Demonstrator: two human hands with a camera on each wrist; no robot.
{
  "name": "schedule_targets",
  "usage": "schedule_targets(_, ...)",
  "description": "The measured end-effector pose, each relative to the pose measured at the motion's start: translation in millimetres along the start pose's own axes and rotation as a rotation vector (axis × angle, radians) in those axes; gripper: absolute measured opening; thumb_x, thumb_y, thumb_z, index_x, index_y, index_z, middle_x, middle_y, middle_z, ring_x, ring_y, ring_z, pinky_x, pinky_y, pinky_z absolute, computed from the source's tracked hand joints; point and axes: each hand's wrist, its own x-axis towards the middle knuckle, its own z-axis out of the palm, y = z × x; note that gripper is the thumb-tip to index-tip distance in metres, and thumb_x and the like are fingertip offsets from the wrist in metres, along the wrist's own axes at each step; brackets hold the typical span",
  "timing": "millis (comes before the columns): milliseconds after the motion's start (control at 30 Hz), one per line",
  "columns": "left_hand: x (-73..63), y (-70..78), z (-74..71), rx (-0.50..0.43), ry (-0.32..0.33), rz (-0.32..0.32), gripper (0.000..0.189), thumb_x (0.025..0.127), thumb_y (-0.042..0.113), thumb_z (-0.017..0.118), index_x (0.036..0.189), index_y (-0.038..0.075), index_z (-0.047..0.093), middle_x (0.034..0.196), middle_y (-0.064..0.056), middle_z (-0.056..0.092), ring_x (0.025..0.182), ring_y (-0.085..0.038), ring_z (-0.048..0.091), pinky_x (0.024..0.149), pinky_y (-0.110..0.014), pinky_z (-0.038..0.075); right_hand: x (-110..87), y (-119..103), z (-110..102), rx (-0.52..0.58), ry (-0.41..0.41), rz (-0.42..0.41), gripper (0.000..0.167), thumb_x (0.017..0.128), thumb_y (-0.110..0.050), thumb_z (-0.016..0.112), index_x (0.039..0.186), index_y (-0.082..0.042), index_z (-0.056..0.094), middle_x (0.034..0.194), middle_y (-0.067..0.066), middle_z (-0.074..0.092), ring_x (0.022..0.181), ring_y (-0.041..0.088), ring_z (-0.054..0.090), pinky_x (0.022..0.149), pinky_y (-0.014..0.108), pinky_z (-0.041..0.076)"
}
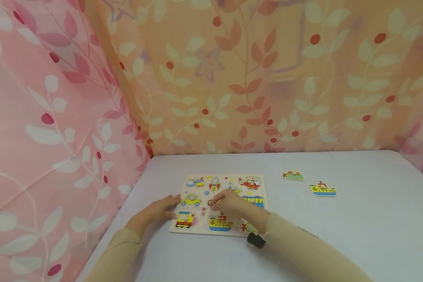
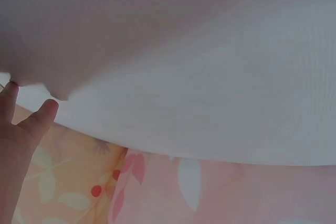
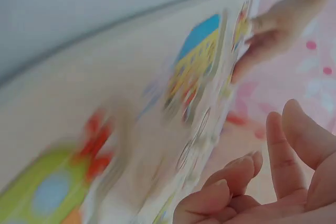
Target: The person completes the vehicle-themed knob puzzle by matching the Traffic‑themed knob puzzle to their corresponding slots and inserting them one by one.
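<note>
A wooden knob puzzle board (image 1: 202,230) with vehicle pictures lies on the table. My left hand (image 1: 158,209) rests at its left edge, fingers spread, beside the yellow car (image 1: 191,200) and the train (image 1: 185,219). My right hand (image 1: 229,203) is over the middle of the board, partly covering the picture there. In the right wrist view its thumb and forefinger stretch out with nothing visible between them, while the other fingers bend. Below this hand are the board's ship picture (image 1: 220,224) and its green submarine picture (image 3: 58,182), partly hidden by the wrist in the head view.
Two loose pieces, a submarine (image 1: 293,175) and a ship (image 1: 322,188), lie on the white table (image 1: 356,227) right of the board. A dark wrist-worn device (image 1: 255,240) hangs under the right sleeve. Floral curtains (image 1: 211,78) stand behind and at the sides.
</note>
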Motion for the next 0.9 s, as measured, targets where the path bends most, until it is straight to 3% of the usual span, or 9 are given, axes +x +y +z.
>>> schedule_targets(167,-7.8,-1.2,4.2,-0.016,0.019,0.001,0.066,0.086,0.025,0.072,0.146,0.012,0.046,0.156,-0.007,0.033,0.144,-0.039,0.021,0.111,-0.061,0.019,-7.1,17,-22,-0.05,0.039,-0.038,0.011,0.084,-0.017,0.077,0.094,-0.013,0.078,0.119,0.006,0.063,0.103,0.023,0.052,0.085,0.042,0.046)
schedule_targets(433,-11.4,4.1,3.6,-0.001,0.02,-0.015,0.062,0.089,0.027,0.069,0.146,0.015,0.047,0.155,-0.009,0.034,0.144,-0.038,0.021,0.111,-0.061,0.02,-23.2,34,-55,-0.079,0.079,-0.03,0.014,0.084,-0.013,0.076,0.098,-0.008,0.076,0.11,0.007,0.062,0.095,0.023,0.05,0.08,0.039,0.045)
schedule_targets(567,-9.5,5.2,2.2,0.008,0.016,-0.022,0.062,0.09,0.027,0.068,0.146,0.016,0.045,0.156,-0.006,0.033,0.144,-0.036,0.021,0.111,-0.061,0.02,-30.6,39,-68,-0.075,0.073,-0.025,0.015,0.084,-0.011,0.076,0.098,-0.006,0.076,0.108,0.007,0.062,0.094,0.024,0.048,0.079,0.037,0.042)
schedule_targets(733,-5.8,2.4,3.5,0.031,0.025,-0.003,0.061,0.091,0.027,0.067,0.147,0.015,0.045,0.156,-0.005,0.033,0.144,-0.037,0.02,0.112,-0.061,0.019,-33.7,49,-85,-0.08,0.086,-0.001,0.015,0.084,-0.012,0.076,0.098,-0.006,0.076,0.093,0.006,0.055,0.088,0.023,0.044,0.069,0.032,0.035)
schedule_targets(900,-4.6,0.4,4.7,0.009,0.016,-0.026,0.062,0.09,0.028,0.068,0.146,0.015,0.046,0.156,-0.006,0.033,0.145,-0.036,0.019,0.112,-0.06,0.019,-39.2,57,-97,-0.111,0.098,0.039,0.017,0.084,-0.018,0.076,0.099,-0.008,0.076,0.085,0.006,0.051,0.087,0.023,0.045,0.067,0.033,0.033)
